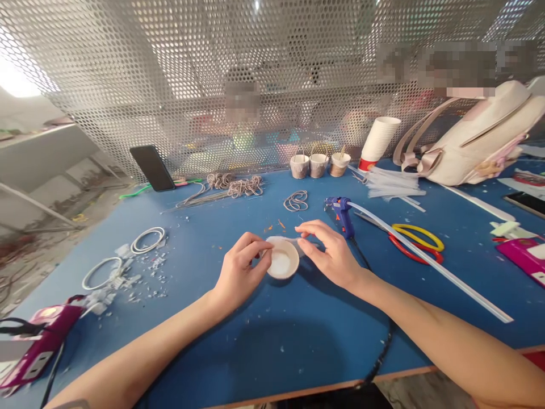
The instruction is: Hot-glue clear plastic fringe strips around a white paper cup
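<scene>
A small white cup (281,262) lies on the blue table (272,341), its open mouth facing me. My left hand (240,272) is curled round the cup's left rim and grips it. My right hand (330,253) pinches a pale strip (293,241) that runs along the cup's top edge, fingers pressed together on it. A blue glue gun (343,213) stands just beyond my right hand, with a long clear glue stick (426,261) running from it to the right.
Three wrapped little cups (319,165) stand at the back by a stack of paper cups (378,142) and a beige bag (477,136). Scissors with red and yellow handles (415,241), white rings (147,240), cord coils (240,184), a phone (152,167) and a pink device (42,341) lie about.
</scene>
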